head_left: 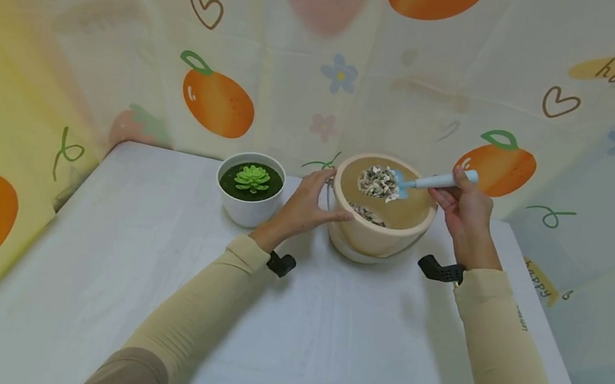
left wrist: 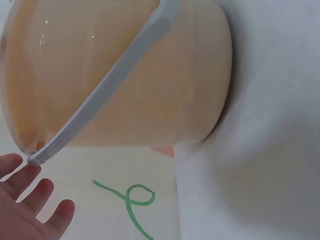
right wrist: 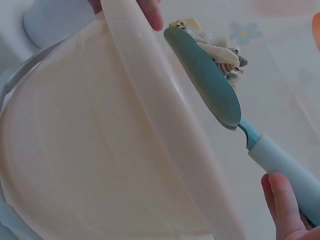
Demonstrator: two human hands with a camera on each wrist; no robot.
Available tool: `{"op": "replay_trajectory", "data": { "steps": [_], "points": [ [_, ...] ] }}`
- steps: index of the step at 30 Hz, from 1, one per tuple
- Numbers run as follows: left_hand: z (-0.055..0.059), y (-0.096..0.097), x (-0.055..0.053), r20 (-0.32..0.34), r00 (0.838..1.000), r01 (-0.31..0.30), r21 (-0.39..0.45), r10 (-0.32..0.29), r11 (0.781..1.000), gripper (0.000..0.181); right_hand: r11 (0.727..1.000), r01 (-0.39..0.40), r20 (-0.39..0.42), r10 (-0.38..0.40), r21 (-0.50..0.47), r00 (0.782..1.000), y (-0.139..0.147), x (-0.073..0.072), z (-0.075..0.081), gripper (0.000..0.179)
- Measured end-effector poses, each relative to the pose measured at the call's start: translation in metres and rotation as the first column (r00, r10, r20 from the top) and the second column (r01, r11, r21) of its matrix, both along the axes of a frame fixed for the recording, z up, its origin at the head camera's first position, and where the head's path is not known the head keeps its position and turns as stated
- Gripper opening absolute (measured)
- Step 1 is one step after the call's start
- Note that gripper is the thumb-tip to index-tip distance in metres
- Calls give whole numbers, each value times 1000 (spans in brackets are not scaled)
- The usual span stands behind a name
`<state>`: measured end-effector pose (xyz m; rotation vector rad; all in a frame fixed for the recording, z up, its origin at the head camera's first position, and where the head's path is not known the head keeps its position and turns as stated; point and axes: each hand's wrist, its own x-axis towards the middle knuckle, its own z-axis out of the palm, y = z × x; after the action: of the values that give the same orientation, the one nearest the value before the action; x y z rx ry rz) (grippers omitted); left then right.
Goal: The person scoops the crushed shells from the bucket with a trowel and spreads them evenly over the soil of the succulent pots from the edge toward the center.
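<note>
My right hand [head_left: 469, 212] grips the pale blue handle of a small garden trowel [head_left: 439, 181]. Its teal scoop carries a heap of small shells [head_left: 378, 182] above the mouth of a cream bucket [head_left: 378, 229]. From the right wrist view, the scoop [right wrist: 205, 75] is level with the shells piled on it, just above the bucket's rim [right wrist: 160, 110]. More shells [head_left: 367, 214] lie inside the bucket. At the bucket's left side my left hand [head_left: 305, 205] spreads thumb and fingers along the rim. Its fingertips are beside the grey handle's [left wrist: 100, 97] hinge in the left wrist view.
A white pot [head_left: 245, 208] with a green succulent [head_left: 252, 179] stands left of the bucket, close to my left hand. Both stand near the back edge of a white-covered table [head_left: 317, 345]. A fruit-patterned curtain [head_left: 293, 100] hangs right behind.
</note>
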<state>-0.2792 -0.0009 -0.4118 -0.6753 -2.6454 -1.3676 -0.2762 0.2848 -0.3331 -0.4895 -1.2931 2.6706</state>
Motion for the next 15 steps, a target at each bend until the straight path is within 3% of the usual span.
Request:
{"op": "replay_trajectory", "data": {
  "steps": [3, 10, 15],
  "points": [
    [2, -2, 1, -3, 1000, -3, -3, 3, 1000, 98, 1000, -1, -5, 1, -5, 1000, -2, 0, 1, 26],
    [6, -10, 1, -19, 1000, -19, 12, 20, 1000, 95, 1000, -1, -18, 0, -26, 1000, -5, -1, 5, 13],
    [6, -16, 0, -19, 999, -27, 14, 27, 1000, 97, 999, -3, -29, 2, -32, 1000, -9, -1, 6, 18]
  ]
}}
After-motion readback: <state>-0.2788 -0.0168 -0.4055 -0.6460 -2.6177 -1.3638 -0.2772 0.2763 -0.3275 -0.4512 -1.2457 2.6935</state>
